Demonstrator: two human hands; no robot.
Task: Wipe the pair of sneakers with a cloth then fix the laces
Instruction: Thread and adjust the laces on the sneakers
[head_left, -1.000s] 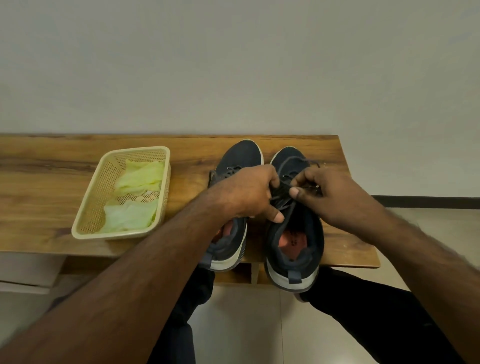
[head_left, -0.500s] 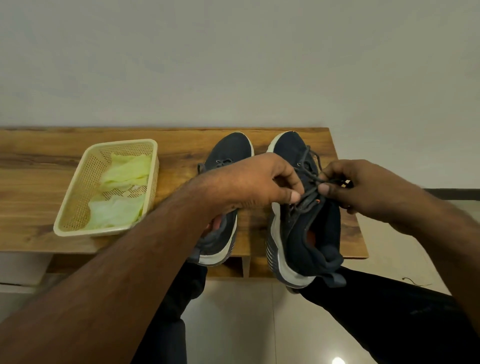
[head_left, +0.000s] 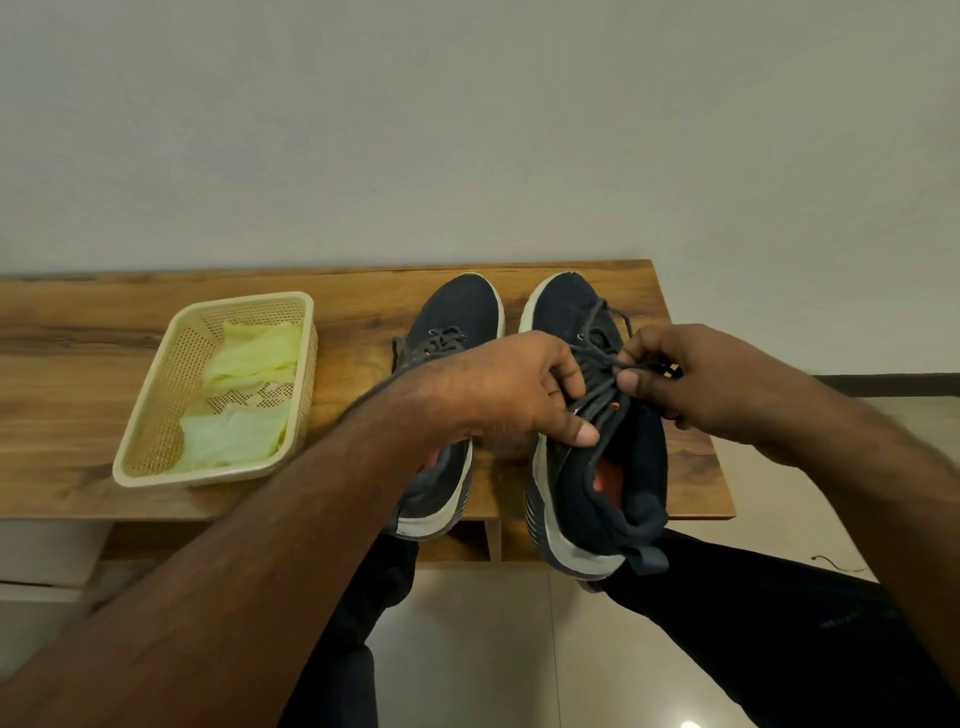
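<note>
Basket (head_left: 156, 415) left of sneakers (head_left: 457, 312) on table (head_left: 78, 338)

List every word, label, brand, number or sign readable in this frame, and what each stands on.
None can be read.
Right sneaker: small orange mark beside the laces, too small to read.
Left sneaker: no visible marking.
Basket and cloths: plain, no print.
Table and wall: no text or sign.

Left sneaker (head_left: 457, 322) half hidden.
</note>
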